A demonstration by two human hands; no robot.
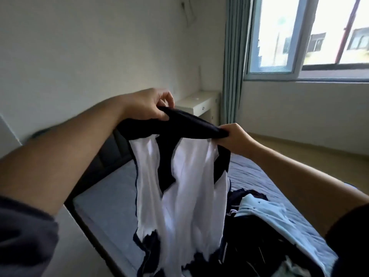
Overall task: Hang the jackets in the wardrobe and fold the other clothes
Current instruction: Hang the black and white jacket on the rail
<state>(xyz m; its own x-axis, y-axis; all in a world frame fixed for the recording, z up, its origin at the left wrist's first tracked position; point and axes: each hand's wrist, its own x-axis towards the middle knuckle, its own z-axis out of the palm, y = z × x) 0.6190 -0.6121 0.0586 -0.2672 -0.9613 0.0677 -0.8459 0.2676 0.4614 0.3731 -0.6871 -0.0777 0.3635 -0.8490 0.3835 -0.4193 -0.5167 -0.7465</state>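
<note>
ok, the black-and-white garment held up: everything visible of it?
The garment is thin, soft cloth: a white body in loose vertical folds, a black band along the top and dark edging at the bottom. It hangs above the bed, its top band stretched between the left hand, which pinches one end, and the right hand, which grips the other.

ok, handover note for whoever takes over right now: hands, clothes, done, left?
Left hand pinches the black top edge of the black-and-white garment; right hand grips the same edge. It hangs above the bed.
Unfolded pile of clothes, dark and light blue, lies on the bed, right side.
Done: nothing folded or hung in view; wardrobe out of view.
Left: hang or fold this garment, then the pile.
</note>
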